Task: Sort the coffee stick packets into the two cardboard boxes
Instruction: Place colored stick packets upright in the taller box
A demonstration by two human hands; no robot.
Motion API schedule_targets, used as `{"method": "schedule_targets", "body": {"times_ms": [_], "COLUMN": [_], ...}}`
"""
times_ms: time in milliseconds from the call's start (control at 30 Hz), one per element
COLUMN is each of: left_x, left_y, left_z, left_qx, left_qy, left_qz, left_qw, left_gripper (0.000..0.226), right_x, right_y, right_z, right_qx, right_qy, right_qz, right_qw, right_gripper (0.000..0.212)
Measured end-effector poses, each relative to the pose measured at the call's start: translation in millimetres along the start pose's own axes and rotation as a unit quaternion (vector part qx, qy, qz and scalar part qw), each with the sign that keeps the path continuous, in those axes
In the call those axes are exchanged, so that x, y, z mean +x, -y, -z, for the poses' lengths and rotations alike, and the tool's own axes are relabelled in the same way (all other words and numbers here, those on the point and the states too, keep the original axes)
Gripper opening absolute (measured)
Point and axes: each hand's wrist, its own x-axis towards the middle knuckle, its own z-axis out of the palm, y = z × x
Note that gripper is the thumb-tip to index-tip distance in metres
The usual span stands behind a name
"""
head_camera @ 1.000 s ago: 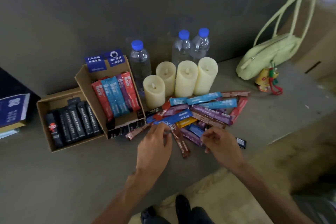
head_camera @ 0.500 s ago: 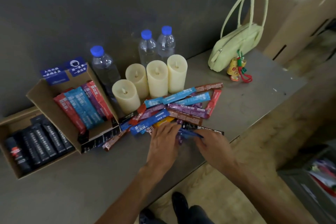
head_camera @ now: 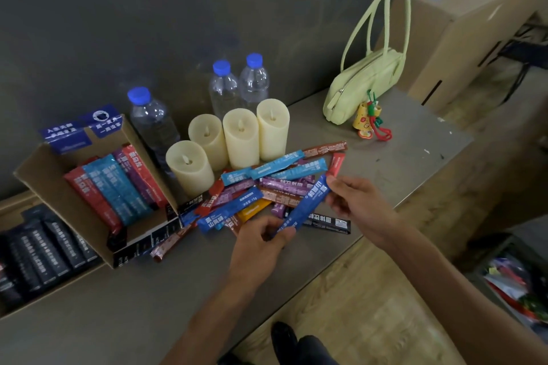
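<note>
1. Head view, looking down on a grey tabletop (head_camera: 415,139).
2. Near the centre, a blue packet (head_camera: 305,206), held slantwise just above the pile (head_camera: 267,184) of loose packets.
3. Pinched at its lower end by the left hand (head_camera: 261,241) and at its upper end by the right hand (head_camera: 360,201); hands apart, one at each end.
4. At left, a tilted box (head_camera: 38,178), open, with coloured packets (head_camera: 115,187) laid side by side in red, blue and purple.
5. At far left, partly cut off by the frame edge, a flat box (head_camera: 14,206) with black packets (head_camera: 44,249) only.
6. Behind the pile, four cream candles (head_camera: 241,139) and three bottles (head_camera: 154,123) with blue caps; farther right, a pale green bag (head_camera: 364,83) with a small charm.
7. Near the right hand, at the near edge of the pile, one loose black packet (head_camera: 329,222) flat on the tabletop.
8. Likely step in hand: carrying the blue packet to the tilted box, judging by the colours already there.
9. To do it well: let go with the right hand, keep the left pinch firm, and carry the packet leftward, high enough not to drag the pile along.
10. Turn it parallel to the row before lowering, then slide it in beside the other blue ones.
11. Pass in front of the nearest candle (head_camera: 189,169), probably easy to tip, and press lightly on the tilted box to avoid shifting it.
</note>
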Motion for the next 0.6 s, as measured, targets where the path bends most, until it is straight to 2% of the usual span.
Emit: {"method": "schedule_targets", "body": {"times_ms": [200, 333, 433, 533, 600], "left_x": [-1.6, -6.4, -15.1, -24.0, -29.8], "left_y": [-2.1, -8.4, -13.9, -11.6, -6.7], "left_z": [1.9, 7.5, 17.4, 35.8, 53.7], "left_qx": [-0.034, 0.033, 0.087, 0.1, 0.122], "left_qy": [0.002, 0.031, 0.033, -0.004, -0.065], "left_qz": [0.028, -0.02, -0.048, -0.048, -0.045], "left_qw": [0.999, 0.999, 0.995, 0.994, 0.989], "left_gripper": [0.008, 0.006, 0.004, 0.01, 0.009], "right_x": [-0.3, -0.7, -1.2, -2.1, -3.3], "right_y": [-1.3, -1.6, 0.2, 7.7, 17.3], "right_z": [-2.8, -8.3, -23.2, -51.4, -74.2], "right_qx": [0.015, 0.02, -0.039, -0.087, -0.076], "right_qy": [-0.012, 0.01, 0.044, 0.074, 0.095], "right_qz": [0.001, 0.034, 0.076, 0.116, 0.127], "right_qw": [1.0, 0.999, 0.995, 0.987, 0.984], "right_gripper": [0.031, 0.021, 0.019, 0.021, 0.013]}}
